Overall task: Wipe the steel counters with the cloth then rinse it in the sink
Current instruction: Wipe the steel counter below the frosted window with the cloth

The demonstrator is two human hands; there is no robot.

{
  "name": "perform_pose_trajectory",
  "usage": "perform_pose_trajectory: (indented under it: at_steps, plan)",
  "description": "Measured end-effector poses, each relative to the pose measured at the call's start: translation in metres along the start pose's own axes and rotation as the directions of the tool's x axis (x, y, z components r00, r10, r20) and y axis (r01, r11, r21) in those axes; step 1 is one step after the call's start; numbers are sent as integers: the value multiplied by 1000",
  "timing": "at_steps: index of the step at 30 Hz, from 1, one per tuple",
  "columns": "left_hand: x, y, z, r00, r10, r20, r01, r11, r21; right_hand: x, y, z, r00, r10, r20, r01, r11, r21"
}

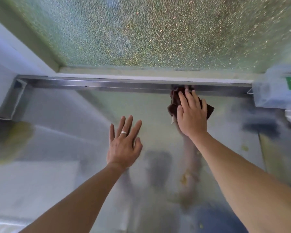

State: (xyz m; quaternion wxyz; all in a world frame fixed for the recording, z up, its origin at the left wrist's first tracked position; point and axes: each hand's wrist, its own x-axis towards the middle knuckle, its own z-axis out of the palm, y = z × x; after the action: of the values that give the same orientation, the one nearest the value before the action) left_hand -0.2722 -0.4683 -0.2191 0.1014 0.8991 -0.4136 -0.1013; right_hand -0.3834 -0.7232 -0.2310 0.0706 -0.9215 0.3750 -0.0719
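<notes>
A dark brown cloth [174,105] lies bunched on the steel counter [74,132], right against the raised back rim [107,86]. My right hand [191,115] presses flat on the cloth with straight fingers, covering most of it. My left hand [124,145] is open with spread fingers and a ring, flat over the counter to the left of the cloth and nearer to me; whether it touches the steel I cannot tell. No sink is in view.
A frosted, textured glass pane [141,31] rises behind the counter. A translucent plastic box [275,91] with a green label stands at the back right corner. Small yellowish crumbs [184,178] lie on the steel under my right forearm. A white wall closes off the left.
</notes>
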Motion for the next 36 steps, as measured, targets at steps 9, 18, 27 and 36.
perform_pose_trajectory:
  at_steps: [9, 18, 27, 36]
  plan:
    - [1, 1, 0, 999, 19, -47, -21, 999, -36, -83, -48, -2, 997, 40, 72, -43, 998, 40]
    - [-33, -13, -8, 991, 130, 10, -128, 984, -124, -248, -132, -11, 994, 32, 103, -36, 999, 33]
    - [-82, 30, 5, 993, 114, 8, -112, 985, -131, -310, -108, -26, 990, -75, 121, 77, 997, -12]
    - [-38, 78, 17, 1000, -26, 9, 27, 995, -98, -218, -5, -30, 997, -22, 72, 21, 1000, 20]
